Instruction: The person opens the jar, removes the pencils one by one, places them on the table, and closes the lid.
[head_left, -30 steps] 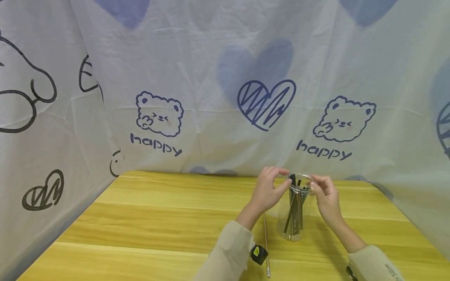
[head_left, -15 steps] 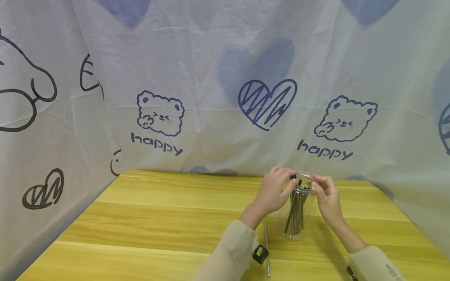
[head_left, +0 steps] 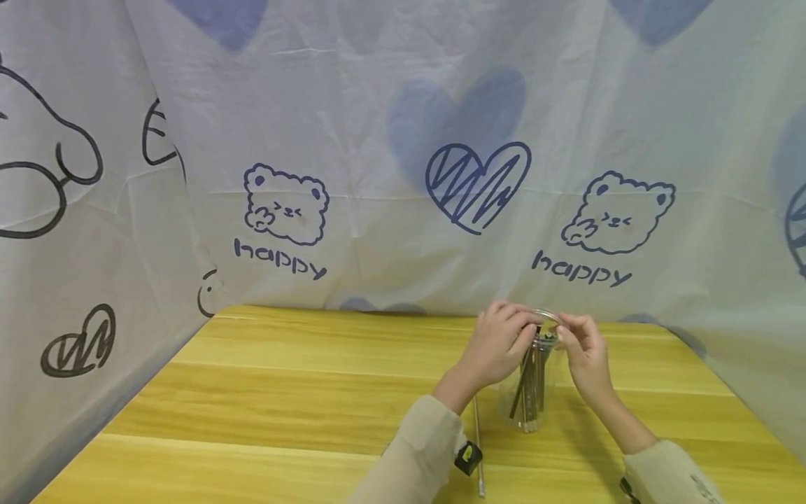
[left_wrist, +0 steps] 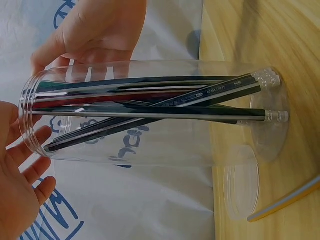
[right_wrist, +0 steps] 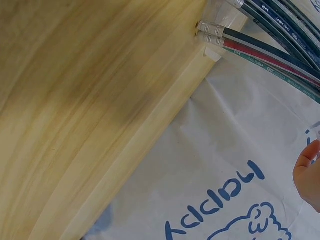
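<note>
Clear jar (head_left: 511, 402) is standing upright on the table (head_left: 283, 406), right of centre in the lower half of the head view, pencils (left_wrist: 200, 95) leaning inside with eraser ends down. Right hand (head_left: 585, 353) is pinching the jar's rim from the right, a narrow hold. Left hand (head_left: 497, 343) is lying over the mouth from the left; in the left wrist view three of its fingers are spreading loose beside the rim, but thumb and index are running off the left edge, so whether they are gripping anything is not possible to tell. Step in hand is looking like steadying the jar while the left hand is working at its mouth. To do that well, the right hand should be keeping a light, steady pinch, since thin plastic is likely flexing under a squeeze; the left should be staying clear of the tips and not pushing sideways, as a tall jar could be tipping. Count: hands two, jar one, loose pencil (head_left: 477, 434) one, lying left of the jar; what is looking like a clear lid (left_wrist: 242, 185), one, at lower right of the left wrist view. Pencils inside: at least five, overlapping is preventing an exact count.
</note>
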